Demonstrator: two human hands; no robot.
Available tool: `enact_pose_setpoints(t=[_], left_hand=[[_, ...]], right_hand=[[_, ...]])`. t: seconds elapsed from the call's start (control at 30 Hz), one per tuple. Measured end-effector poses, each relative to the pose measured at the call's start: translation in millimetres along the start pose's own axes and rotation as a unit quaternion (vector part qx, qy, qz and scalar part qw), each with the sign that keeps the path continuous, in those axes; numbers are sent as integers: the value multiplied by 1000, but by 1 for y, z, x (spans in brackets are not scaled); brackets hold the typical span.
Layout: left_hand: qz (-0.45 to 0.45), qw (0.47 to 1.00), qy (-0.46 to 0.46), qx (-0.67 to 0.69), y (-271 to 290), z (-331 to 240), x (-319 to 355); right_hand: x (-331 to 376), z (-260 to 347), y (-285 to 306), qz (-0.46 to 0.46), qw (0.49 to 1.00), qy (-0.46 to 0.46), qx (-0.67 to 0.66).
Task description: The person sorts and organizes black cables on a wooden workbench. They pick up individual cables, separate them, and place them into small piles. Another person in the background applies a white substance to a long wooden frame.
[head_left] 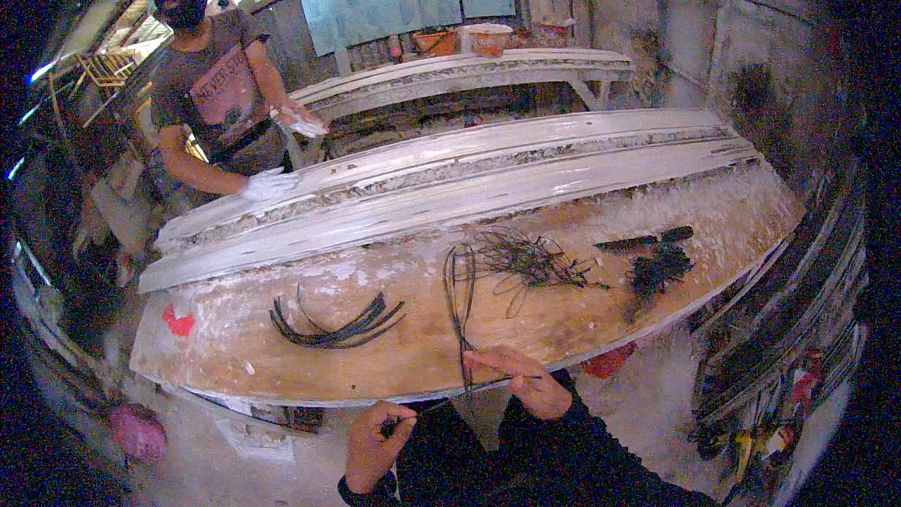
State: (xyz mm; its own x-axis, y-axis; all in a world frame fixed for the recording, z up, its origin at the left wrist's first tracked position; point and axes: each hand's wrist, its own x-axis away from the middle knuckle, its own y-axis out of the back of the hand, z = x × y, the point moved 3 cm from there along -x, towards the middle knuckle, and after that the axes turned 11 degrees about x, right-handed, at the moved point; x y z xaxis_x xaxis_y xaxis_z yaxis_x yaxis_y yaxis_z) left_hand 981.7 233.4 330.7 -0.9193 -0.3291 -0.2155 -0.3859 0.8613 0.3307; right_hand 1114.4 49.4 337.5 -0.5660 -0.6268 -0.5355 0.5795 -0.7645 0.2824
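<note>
Just off the near edge of the workbench [221, 347], my left hand [377, 441] is closed in a pinch on one end of a thin dark strand [439, 405]. The strand runs up to my right hand [522, 381], whose fingers press on it at the board's edge. A long black loop of strips [458, 291] lies on the wood beside my right fingers, its lower end hanging over the edge. Farther right sits a tangled heap of thin black cord [530, 258]. A curved bunch of black strips [338, 324] rests to the left.
White-smeared mouldings [450, 183] run along the bench's far side. A knife-like dark tool [645, 239] and a black clump [662, 268] lie at right. Across the bench, a co-worker [216, 84] has white-coated hands on the mouldings. Orange tubs [488, 39] stand behind; a purplish bag [138, 432] lies lower left.
</note>
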Motion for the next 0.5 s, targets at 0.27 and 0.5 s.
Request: enact_pose_setpoints(t=[0.27, 0.5], left_hand=[[16, 1000, -10, -1, -4, 0, 0], [-32, 999, -23, -25, 5, -9, 3]], right_hand=[[42, -29, 14, 9, 965, -218, -146], [60, -41, 28, -113, 905, -226, -343]])
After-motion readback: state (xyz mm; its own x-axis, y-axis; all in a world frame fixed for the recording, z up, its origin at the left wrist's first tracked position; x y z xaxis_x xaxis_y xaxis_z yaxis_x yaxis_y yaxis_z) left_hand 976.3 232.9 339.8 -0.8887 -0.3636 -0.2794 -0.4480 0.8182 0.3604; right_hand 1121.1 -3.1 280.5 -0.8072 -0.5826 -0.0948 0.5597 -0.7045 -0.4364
